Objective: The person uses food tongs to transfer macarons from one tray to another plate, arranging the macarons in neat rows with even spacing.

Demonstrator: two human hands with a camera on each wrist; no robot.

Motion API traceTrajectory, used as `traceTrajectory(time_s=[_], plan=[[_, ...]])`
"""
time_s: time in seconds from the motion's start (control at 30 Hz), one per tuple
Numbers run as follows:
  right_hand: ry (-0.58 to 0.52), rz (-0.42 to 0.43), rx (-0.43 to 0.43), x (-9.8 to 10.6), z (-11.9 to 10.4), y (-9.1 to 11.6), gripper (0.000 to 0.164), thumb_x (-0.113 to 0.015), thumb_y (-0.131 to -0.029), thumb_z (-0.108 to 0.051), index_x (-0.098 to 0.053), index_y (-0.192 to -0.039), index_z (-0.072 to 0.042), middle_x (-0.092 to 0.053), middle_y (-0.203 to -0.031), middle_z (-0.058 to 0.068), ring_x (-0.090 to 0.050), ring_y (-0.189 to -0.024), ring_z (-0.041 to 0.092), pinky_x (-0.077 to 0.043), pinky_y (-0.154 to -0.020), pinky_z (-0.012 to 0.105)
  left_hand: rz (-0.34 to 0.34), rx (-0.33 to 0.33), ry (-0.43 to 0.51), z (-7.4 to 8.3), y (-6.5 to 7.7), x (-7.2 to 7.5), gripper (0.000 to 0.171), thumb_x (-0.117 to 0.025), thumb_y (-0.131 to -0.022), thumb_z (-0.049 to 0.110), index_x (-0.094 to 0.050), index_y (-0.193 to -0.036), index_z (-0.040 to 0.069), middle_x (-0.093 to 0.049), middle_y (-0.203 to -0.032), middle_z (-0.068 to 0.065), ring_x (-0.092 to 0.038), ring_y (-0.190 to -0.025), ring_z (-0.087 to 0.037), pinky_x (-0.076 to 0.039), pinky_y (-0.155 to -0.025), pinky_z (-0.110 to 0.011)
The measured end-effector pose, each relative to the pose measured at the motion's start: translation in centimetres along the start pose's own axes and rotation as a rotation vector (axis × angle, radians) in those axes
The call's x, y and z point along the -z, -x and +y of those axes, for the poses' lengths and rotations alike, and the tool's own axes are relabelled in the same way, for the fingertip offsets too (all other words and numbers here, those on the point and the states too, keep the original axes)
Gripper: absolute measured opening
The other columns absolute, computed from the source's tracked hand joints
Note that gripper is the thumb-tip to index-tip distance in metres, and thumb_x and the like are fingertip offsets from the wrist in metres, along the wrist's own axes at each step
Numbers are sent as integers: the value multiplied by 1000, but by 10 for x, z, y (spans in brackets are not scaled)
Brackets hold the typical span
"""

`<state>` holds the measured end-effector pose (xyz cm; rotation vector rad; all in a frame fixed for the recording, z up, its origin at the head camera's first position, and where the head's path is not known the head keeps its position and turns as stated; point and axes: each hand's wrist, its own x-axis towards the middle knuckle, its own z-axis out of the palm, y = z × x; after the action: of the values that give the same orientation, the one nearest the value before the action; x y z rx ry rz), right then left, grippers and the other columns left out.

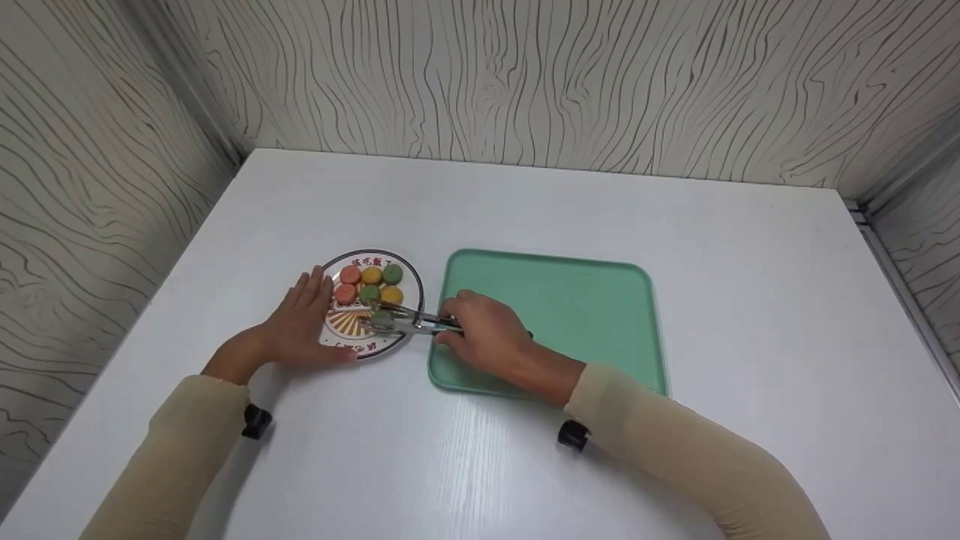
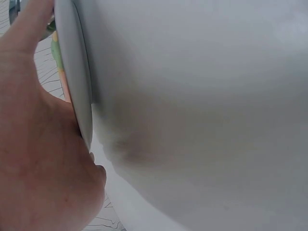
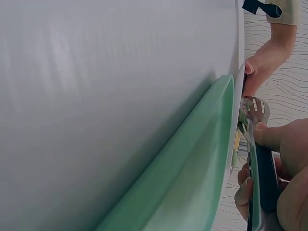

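A round white plate with a dark rim and printed design holds several macarons, pink, yellow and green. My left hand lies along the plate's left side, fingers extended at the rim and thumb at its front edge. In the left wrist view the thumb side of that hand is against the plate's edge. My right hand grips metal tongs with dark handles. Their slotted heads stand around a green macaron near the plate's middle.
A green rectangular tray lies right of the plate, under my right hand and forearm. Both stand on a white table. Wood-grain patterned panels rise behind the table and at its sides.
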<state>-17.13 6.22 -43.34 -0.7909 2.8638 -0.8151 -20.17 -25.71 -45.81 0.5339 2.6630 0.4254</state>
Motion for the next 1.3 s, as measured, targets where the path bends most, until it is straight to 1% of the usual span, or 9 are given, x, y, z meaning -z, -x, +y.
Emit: traceTrajectory(time_s=[0.07,0.13,0.3,0.4,0.47,0.7,0.93,1.13,1.3], plan=[[7,1,-2,-1,0,0,20,-77,-93,-27,-75,-103,-9,-60,-85,-1,-52,-72,13,-49,-64,32,5,-11,16,0,0,0,134,-66,-80,76,0,-158,-11,16,-165,-28,17,-151,-47,1,-121,-63],[12,0,-6,-1,0,-1,21,-77,-93,-27,-75,-104,-9,-61,-85,0,-52,-73,13,-49,-65,32,5,-10,-1,0,0,0,134,-65,-80,77,1,-158,-10,16,-165,-28,17,-152,-47,1,-122,-62],[27,3,-18,-1,0,-2,21,-77,-93,-26,-75,-105,-9,-62,-86,0,-53,-73,13,-50,-66,33,8,-19,5,1,2,1,132,-66,-81,74,0,-157,-12,15,-165,-30,16,-151,-48,0,-121,-63],[39,6,-21,-1,0,-3,20,-76,-93,-26,-75,-104,-10,-62,-86,0,-53,-73,14,-51,-66,33,15,-30,37,2,2,2,132,-69,-81,71,-1,-157,-14,14,-165,-31,16,-151,-50,0,-120,-66],[46,5,-25,-1,0,-4,20,-76,-94,-26,-75,-104,-9,-62,-86,1,-53,-73,14,-51,-66,33,13,-27,40,2,1,2,132,-69,-81,71,-1,-157,-13,14,-165,-31,16,-150,-50,0,-120,-66],[48,3,-24,-2,-1,-5,20,-76,-94,-26,-75,-105,-9,-62,-87,1,-55,-75,14,-51,-67,34,-13,10,-33,-2,-1,0,134,-64,-80,78,3,-159,-8,18,-166,-26,18,-152,-45,0,-123,-60],[26,-16,-59,-2,-1,-5,21,-77,-93,-25,-75,-106,-9,-61,-87,1,-57,-77,15,-52,-68,33,3,-9,29,6,2,5,132,-71,-80,69,-1,-157,-13,14,-165,-30,15,-151,-49,0,-121,-64],[29,-11,-53,1,0,-3,25,-77,-93,-26,-74,-109,-7,-63,-90,2,-58,-78,16,-53,-70,35,-10,4,26,7,3,6,130,-71,-82,68,-1,-157,-12,15,-165,-29,15,-151,-49,0,-121,-63],[32,-2,-51,3,4,-1,22,-77,-93,-24,-74,-105,-7,-62,-89,2,-57,-76,15,-53,-69,35,-3,-1,26,4,2,4,131,-71,-81,68,-1,-157,-12,15,-165,-29,15,-151,-48,0,-121,-63]])
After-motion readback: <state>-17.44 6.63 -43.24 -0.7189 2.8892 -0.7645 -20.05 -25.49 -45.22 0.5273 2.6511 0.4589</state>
